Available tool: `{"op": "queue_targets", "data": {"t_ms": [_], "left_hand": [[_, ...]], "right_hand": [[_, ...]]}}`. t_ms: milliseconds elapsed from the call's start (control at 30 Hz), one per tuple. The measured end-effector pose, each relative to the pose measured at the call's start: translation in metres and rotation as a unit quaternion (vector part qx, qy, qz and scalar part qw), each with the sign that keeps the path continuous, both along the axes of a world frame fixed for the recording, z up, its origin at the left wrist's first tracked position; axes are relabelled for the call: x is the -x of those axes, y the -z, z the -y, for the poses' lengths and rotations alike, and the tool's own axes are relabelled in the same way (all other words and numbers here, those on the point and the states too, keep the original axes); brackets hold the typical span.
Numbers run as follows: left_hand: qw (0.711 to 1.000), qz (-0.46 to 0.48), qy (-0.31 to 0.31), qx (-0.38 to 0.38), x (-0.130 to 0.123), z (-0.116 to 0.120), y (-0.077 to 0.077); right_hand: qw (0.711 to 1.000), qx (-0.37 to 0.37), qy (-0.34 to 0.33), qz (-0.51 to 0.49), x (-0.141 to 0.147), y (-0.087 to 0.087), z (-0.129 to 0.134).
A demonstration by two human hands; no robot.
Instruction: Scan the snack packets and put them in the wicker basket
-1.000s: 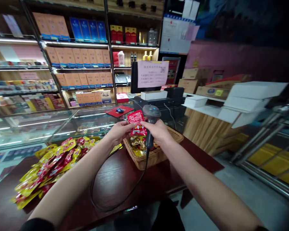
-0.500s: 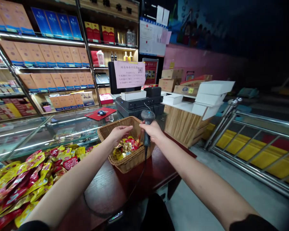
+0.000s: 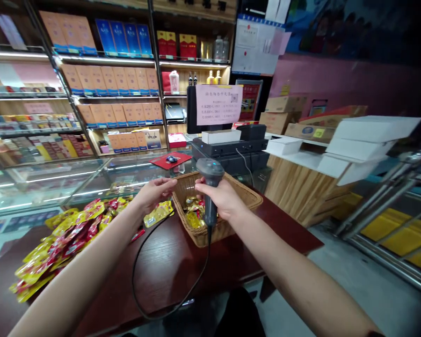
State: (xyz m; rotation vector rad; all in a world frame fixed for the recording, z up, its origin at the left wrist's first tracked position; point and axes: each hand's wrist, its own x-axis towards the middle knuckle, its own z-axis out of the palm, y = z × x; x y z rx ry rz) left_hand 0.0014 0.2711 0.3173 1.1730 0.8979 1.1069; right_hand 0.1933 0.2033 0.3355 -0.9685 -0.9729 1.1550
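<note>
A dark grey handheld barcode scanner is upright in my right hand, which grips its handle in front of the wicker basket. Its black cable hangs from the handle and loops over the dark red table. Inside the basket lie gold and yellow wrapped packets, partly hidden behind the scanner and hand. My left hand hovers by the basket's left rim, fingers stretched forward, with nothing visible in it. Just below it lies a yellow snack packet on the table.
A heap of red and yellow snack packets covers the table's left side. Behind stand a glass display counter, a monitor with a pink notice and a black cash drawer. White boxes and a metal railing are at right.
My view has turned left. My left hand has moved from above the basket to beside its left rim. The scanner, still in my right hand, has shifted left across the basket's front.
</note>
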Motion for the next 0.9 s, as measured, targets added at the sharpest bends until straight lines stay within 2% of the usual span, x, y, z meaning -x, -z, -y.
{"op": "queue_targets", "data": {"t_ms": [67, 133, 200, 267, 367, 433, 533, 600, 700, 767, 833, 900], "left_hand": [[0.999, -0.008, -0.041, -0.014, 0.036, 0.012, 0.003], [0.995, -0.028, -0.096, -0.024, 0.069, 0.028, 0.013], [0.987, -0.059, -0.148, -0.026, 0.095, 0.045, 0.032], [0.981, -0.08, -0.173, -0.024, 0.112, 0.061, 0.059], [0.974, -0.129, -0.189, 0.002, 0.122, 0.078, 0.106], [0.961, -0.169, -0.217, -0.013, 0.12, 0.082, 0.136], [0.947, -0.227, -0.219, -0.057, 0.11, 0.076, 0.167], [0.918, -0.327, -0.206, -0.088, 0.101, 0.063, 0.176], [0.827, -0.509, -0.209, -0.114, 0.087, 0.037, 0.177], [0.776, -0.585, -0.216, -0.099, 0.079, 0.019, 0.174], [0.743, -0.627, -0.216, -0.087, 0.073, 0.005, 0.171], [0.727, -0.646, -0.216, -0.089, 0.071, -0.004, 0.169]], "right_hand": [[0.999, -0.008, -0.047, -0.006, 0.02, 0.0, 0.012], [0.996, -0.02, -0.09, -0.005, 0.038, 0.002, 0.024], [0.992, -0.024, -0.122, -0.004, 0.056, 0.008, 0.035], [0.989, -0.015, -0.148, -0.006, 0.07, 0.019, 0.046], [0.986, 0.01, -0.164, -0.012, 0.087, 0.047, 0.056], [0.987, 0.037, -0.155, -0.016, 0.096, 0.07, 0.058], [0.986, 0.094, -0.137, -0.024, 0.105, 0.103, 0.057], [0.983, 0.124, -0.135, -0.025, 0.109, 0.121, 0.054], [0.978, 0.153, -0.143, -0.023, 0.114, 0.138, 0.048], [0.976, 0.165, -0.14, -0.026, 0.116, 0.145, 0.044], [0.976, 0.17, -0.136, -0.026, 0.118, 0.149, 0.042], [0.976, 0.172, -0.132, -0.026, 0.118, 0.152, 0.04]]}}
